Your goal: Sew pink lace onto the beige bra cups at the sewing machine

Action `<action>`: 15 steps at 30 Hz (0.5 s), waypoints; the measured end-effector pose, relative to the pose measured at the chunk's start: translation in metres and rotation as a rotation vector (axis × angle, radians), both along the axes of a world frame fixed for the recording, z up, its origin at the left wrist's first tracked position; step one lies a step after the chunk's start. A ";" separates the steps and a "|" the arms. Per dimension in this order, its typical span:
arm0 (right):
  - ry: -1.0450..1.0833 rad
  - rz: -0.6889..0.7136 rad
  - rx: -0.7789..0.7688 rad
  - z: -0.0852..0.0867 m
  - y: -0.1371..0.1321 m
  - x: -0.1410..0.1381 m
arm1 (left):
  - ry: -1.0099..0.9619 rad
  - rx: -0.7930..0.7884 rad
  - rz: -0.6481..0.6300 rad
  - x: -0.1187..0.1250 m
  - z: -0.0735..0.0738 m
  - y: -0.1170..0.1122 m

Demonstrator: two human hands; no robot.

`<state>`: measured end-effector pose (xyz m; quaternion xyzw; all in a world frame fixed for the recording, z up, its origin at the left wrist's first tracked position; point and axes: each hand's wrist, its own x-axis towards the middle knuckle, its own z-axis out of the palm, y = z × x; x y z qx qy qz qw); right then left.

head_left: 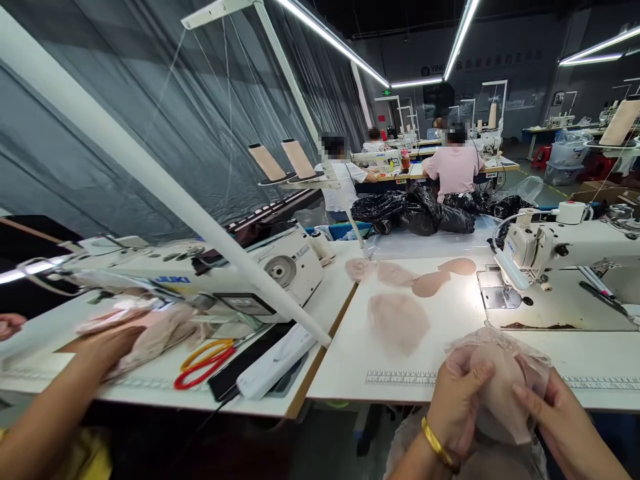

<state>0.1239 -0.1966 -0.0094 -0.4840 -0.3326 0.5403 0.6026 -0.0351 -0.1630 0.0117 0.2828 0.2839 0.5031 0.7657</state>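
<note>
Both of my hands hold a beige padded cup with sheer lace fabric [500, 380] over it, at the near edge of the white table [350, 360]. My left hand [457, 407], with a gold bangle at the wrist, grips its left side with the thumb on top. My right hand [560, 417] pinches its right side. A sewing machine [560, 250] stands just beyond, to the right. Lace pieces [397, 320] and tan cup pieces [440, 277] lie on the table ahead.
A co-worker's arm and hand [100, 350] rest on fabric at a second sewing machine [200, 273] on the left table. Scissors with red and orange handles [205, 363] lie there. A white pole [165, 193] crosses diagonally. Other people sew at far tables beside black bags [415, 210].
</note>
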 end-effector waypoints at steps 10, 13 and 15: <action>0.289 -0.044 -0.142 0.010 0.010 0.022 | 0.031 0.000 -0.020 0.002 0.013 0.013; 0.214 0.009 -0.091 0.008 0.002 0.011 | 0.016 -0.011 -0.011 0.006 0.011 0.019; 0.170 0.001 -0.087 0.008 0.002 0.007 | -0.007 -0.020 -0.009 0.011 0.011 0.021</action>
